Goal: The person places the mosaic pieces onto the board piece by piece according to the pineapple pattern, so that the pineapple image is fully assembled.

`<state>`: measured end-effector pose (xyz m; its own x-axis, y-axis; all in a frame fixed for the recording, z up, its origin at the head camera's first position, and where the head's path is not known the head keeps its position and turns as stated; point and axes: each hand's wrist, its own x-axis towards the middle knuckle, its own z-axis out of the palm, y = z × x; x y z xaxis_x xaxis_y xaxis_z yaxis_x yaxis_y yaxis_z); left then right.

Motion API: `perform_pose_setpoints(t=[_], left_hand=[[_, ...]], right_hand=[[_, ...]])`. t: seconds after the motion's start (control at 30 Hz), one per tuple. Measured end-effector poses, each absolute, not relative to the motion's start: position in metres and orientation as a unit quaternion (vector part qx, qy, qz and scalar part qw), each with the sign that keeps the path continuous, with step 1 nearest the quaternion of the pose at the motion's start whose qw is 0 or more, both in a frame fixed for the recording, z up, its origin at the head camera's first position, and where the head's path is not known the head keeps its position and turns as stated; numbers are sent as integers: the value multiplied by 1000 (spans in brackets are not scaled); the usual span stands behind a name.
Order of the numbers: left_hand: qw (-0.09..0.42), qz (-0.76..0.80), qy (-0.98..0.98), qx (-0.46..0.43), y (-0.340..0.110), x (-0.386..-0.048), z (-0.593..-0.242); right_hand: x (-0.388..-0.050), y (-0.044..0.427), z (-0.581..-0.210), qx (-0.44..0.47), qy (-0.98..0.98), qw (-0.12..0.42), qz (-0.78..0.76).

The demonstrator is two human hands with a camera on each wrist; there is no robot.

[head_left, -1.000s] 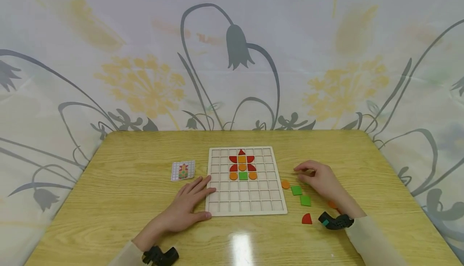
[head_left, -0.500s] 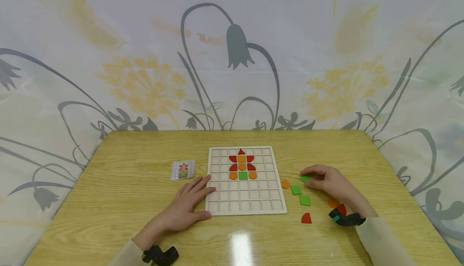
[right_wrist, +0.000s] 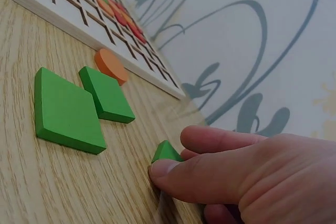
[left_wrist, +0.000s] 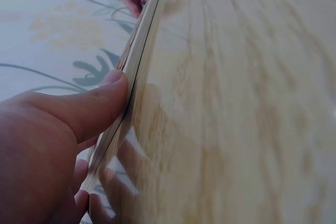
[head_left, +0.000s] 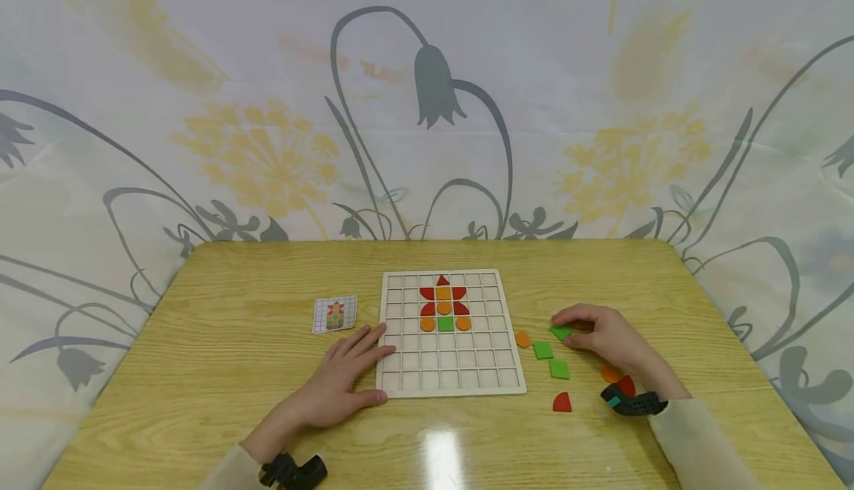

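My left hand (head_left: 340, 390) lies with spread fingers at the left edge of a pale wooden grid board (head_left: 454, 381). In the left wrist view its thumb touches the board's side. Red, orange and green pieces form a figure on the board, among them a green square (head_left: 445, 324). Right of the board, my right hand (head_left: 607, 334) pinches a green piece (right_wrist: 167, 151) between thumb and fingers, low over the table; its full shape is hidden. Close by lie an orange disc (head_left: 523, 339) and two green squares, the nearer one (head_left: 559, 369) and the farther one (head_left: 543, 350).
A small pattern card (head_left: 335, 313) lies left of the board. A red quarter-circle (head_left: 563, 402) sits toward the front right. Beside the right wrist are an orange piece (head_left: 610, 373) and another red piece (head_left: 626, 385). A patterned cloth (head_left: 373, 141) stands behind the table.
My right hand has shifted slightly right and toward me, and a green piece now shows between its fingers. The orange and red pieces near that wrist are more exposed. The left hand stays put.
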<state>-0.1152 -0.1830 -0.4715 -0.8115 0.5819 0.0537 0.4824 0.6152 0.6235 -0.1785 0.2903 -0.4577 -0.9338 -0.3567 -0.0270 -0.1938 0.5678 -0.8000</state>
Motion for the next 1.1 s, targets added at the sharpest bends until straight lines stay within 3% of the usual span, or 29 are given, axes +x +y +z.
perform_pose_setpoints(t=[1.1], left_hand=[[83,324,895,294,-184,-115,-472]], right_hand=[[-175,286,-456,-144,908,56,-389]])
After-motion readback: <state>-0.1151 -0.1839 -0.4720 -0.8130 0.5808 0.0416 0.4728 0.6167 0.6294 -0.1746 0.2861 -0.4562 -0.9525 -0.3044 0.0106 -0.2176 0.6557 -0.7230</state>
